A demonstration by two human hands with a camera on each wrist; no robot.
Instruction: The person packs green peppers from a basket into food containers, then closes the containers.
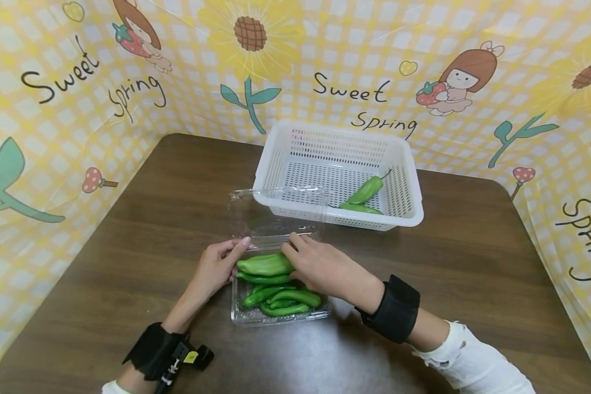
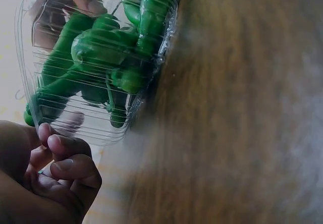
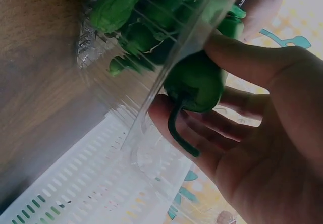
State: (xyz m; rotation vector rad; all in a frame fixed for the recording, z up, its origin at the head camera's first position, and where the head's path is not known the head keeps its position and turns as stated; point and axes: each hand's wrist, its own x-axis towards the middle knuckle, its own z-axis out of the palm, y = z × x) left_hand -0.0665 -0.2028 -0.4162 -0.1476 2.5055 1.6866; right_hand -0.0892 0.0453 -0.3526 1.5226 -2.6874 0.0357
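A clear plastic box (image 1: 280, 322) holds several long green peppers (image 1: 295, 297), its hinged lid (image 1: 243, 219) standing raised on the far side. At the box's far left corner, my left hand (image 1: 219, 265) pinches the rim; its fingers are curled in the left wrist view. Over the right side, my right hand (image 1: 325, 268) holds a light green pepper (image 1: 262, 265) by its stem end. The right wrist view shows that pepper between thumb and fingers, right at the box rim, with its curved stem (image 3: 177, 133) sticking out.
Behind the box stands a white perforated basket (image 1: 413, 213), with green peppers (image 1: 366, 190) in its right part. The raised lid overlaps the basket's front left in the head view. All stand on a brown wooden table (image 1: 128, 262). A patterned yellow cloth (image 1: 295, 54) hangs around it.
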